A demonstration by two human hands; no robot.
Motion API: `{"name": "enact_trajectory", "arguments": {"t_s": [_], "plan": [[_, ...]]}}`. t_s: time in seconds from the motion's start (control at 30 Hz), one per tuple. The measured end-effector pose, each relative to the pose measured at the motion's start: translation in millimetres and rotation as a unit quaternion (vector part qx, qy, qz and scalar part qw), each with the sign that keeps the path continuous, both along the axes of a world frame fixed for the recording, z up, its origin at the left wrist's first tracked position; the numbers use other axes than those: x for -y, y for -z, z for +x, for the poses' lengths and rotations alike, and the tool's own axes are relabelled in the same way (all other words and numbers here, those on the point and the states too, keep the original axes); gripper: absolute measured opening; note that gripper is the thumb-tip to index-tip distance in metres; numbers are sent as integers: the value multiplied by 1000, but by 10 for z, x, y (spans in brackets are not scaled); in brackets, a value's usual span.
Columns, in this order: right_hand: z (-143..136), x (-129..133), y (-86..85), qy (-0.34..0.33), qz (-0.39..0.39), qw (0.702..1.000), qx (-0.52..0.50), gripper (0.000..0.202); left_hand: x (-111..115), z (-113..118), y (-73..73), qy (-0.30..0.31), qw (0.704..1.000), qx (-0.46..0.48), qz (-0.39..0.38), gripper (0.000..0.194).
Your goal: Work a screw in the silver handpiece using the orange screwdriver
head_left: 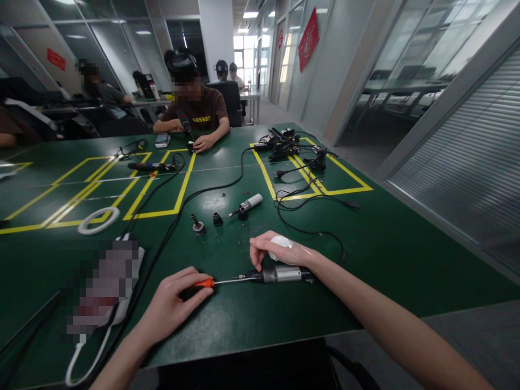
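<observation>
My left hand (179, 298) rests low over the table with its fingers closed round the orange handle of a screwdriver (206, 283). The thin metal shaft of the screwdriver points right, to the black nose of a silver-and-black cylindrical power tool (280, 274) lying on its side; whether they touch, I cannot tell. Just above that tool is my right hand (276, 249), its thumb and fingers drawn together and one fingertip hanging close to the tool body. Anything between those fingertips is too small to make out. A clear dressing with a white pad covers part of this hand.
Beyond my hands lie a second silver tool body (251, 202), a black nose cap (218, 219), a metal-ended part (198, 225) and several tiny screws. A tape roll (98, 220), a power strip (108, 281) and tangled black cables (284, 143) surround them. A co-worker (195, 103) sits opposite.
</observation>
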State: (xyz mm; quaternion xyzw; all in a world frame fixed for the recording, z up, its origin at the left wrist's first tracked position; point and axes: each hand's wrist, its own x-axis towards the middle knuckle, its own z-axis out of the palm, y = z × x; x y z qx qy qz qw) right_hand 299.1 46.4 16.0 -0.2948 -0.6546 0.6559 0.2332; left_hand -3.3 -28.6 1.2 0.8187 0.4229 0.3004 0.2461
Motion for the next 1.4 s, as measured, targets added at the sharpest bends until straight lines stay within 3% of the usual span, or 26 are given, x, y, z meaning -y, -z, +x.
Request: {"name": "enact_trajectory", "arguments": {"t_s": [0.8,1.1,1.4], "plan": [[-6,-225,109,18,-78,997,-6,73,-95,58,-74,-22,999,-30,-32,27],[-30,-231,107,18,-71,997,-7,73,-175,77,-102,-14,999,-39,-22,30],[-45,-181,31,12,-16,1000,2,77,-175,90,-63,-25,999,-32,-9,29]]}}
